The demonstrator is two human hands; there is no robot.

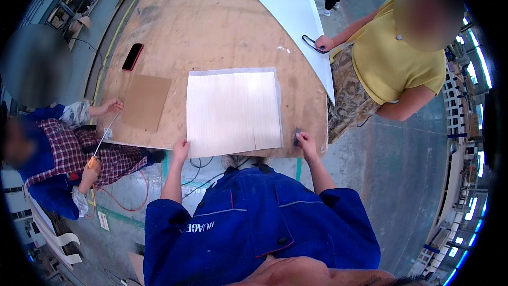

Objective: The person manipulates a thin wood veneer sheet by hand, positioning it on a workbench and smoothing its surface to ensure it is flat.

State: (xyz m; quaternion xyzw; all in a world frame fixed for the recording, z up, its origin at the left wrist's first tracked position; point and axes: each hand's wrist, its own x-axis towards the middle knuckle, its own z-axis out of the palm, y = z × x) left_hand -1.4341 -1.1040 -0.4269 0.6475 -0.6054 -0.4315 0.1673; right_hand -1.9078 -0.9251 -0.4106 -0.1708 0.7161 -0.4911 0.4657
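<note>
A stack of pale, fine-striped wood-grain sheets (pixel 230 111) lies flat on the wooden table in front of me, with a greyish sheet edge (pixel 233 71) showing along its far side. At the near left corner, my left hand (pixel 181 149) is closed on the sheet's edge; its fingertips are partly hidden. To the right of the stack, near the table's front edge, my right hand (pixel 306 145) pinches a small dark flat piece (pixel 297 136). A narrow gap separates this hand from the sheets.
A brown board (pixel 146 103) and a phone (pixel 133 57) lie on the table (pixel 211 26). At left, a person holds a long thin tool with an orange handle (pixel 93 162). At right, a person in yellow (pixel 397 53) holds a black loop (pixel 313 44) over a white panel (pixel 288 8).
</note>
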